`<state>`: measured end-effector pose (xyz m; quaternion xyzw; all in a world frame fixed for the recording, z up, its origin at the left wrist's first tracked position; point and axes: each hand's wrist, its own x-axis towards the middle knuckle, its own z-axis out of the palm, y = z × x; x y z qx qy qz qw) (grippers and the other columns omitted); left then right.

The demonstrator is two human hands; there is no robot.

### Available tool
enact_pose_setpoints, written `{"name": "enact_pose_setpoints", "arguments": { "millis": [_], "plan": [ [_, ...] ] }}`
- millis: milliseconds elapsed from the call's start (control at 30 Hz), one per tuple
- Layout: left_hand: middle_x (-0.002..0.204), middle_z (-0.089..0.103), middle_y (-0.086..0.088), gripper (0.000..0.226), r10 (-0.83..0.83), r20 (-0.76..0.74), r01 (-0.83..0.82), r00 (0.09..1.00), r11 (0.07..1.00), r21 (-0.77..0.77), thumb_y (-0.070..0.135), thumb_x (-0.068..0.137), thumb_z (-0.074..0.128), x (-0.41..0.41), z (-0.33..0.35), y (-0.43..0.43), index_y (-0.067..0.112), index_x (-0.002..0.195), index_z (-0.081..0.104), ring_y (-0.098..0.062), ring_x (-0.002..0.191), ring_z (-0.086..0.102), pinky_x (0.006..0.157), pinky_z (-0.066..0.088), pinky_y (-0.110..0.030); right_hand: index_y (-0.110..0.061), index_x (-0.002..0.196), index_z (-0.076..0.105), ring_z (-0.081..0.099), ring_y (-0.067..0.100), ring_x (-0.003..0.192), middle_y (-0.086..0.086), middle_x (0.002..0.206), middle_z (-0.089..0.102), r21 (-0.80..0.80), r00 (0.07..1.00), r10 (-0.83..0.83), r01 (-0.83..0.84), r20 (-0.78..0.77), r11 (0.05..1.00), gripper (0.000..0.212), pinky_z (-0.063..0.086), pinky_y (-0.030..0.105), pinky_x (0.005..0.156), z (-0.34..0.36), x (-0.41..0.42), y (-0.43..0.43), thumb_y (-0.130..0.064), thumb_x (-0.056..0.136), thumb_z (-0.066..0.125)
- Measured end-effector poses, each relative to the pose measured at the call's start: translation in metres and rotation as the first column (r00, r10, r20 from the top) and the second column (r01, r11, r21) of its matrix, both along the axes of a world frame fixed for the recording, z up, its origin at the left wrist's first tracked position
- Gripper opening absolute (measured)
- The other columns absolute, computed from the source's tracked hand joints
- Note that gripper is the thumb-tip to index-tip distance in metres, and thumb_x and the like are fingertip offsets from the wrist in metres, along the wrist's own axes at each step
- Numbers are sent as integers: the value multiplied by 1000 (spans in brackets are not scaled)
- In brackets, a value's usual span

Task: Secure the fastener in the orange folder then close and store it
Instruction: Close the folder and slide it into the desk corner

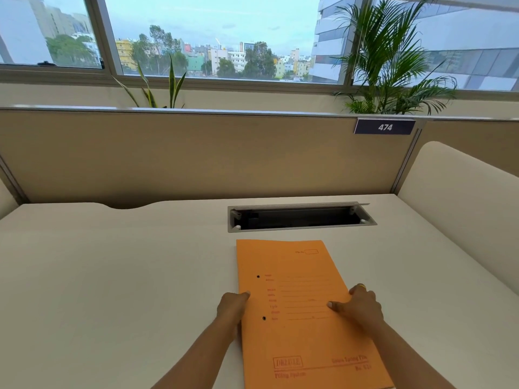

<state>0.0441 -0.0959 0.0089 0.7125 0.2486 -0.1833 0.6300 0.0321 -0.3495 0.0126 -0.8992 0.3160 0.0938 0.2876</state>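
Note:
An orange folder lies shut and flat on the white desk, its printed front cover up, with two small punch holes near its left edge. My left hand rests at the folder's left edge, fingertips touching the spine side. My right hand lies on the folder's right edge, thumb on the cover and fingers curled over the rim. The fastener is hidden inside the folder.
An open cable tray slot is cut into the desk just beyond the folder. A tan partition with a "474" plate stands behind. A cream side panel borders the right. Plants stand behind the partition.

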Motion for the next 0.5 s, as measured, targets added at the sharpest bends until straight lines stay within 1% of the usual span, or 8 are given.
{"name": "enact_pose_setpoints", "arguments": {
  "millis": [33,67,133,200,333,433,500],
  "plan": [
    [89,64,-15,21,-6,14,6,1000,1000,1,18,94,49,-1,-2,0,6,79,57,-34,87,63,72,54,-38,-9,120,41,47,35,117,15,128,44,0,1000,-1,1,1,1000,74,44,44,94,0,0,0,-45,65,78],
    [97,66,-17,18,-9,38,9,999,1000,-1,17,94,48,-3,-5,-1,6,83,58,-35,93,64,81,55,-42,-10,119,41,47,35,117,15,127,44,-4,1000,0,0,1,1000,74,44,44,94,1,-1,1,-45,66,78],
    [106,66,-16,14,17,117,-13,993,999,-38,16,95,47,-10,-5,-6,7,99,57,-34,96,64,87,54,-46,-10,120,41,46,35,118,15,127,44,-7,1000,3,-3,4,1000,74,44,44,94,1,-3,2,-46,66,77],
    [109,64,-15,17,56,194,-46,979,997,-55,16,96,46,-16,-6,-10,10,110,53,-33,97,64,88,53,-49,-11,120,41,46,35,117,14,127,44,3,1000,6,-7,14,1000,75,44,44,94,3,-5,2,-47,65,77],
    [109,64,-15,13,106,267,-89,958,993,-73,16,97,44,-27,-4,-13,17,107,51,-32,95,64,86,54,-48,-11,122,45,52,33,114,15,127,48,76,998,7,-12,64,997,75,46,44,94,2,-7,-1,-46,64,78],
    [109,65,-18,14,124,277,-103,953,991,-87,18,97,43,-31,-5,-9,16,108,52,-33,93,65,83,55,-47,-7,122,49,56,30,106,17,126,54,168,987,-18,-10,161,986,59,46,43,92,1,-15,-2,-38,77,70],
    [108,65,-19,15,144,278,-122,950,988,-95,18,97,43,-32,-4,-6,14,107,53,-34,91,65,78,56,-43,-5,123,50,56,30,106,15,124,57,240,979,-35,-14,199,971,48,45,41,93,-1,-20,-2,-32,86,61]
  ]
}}
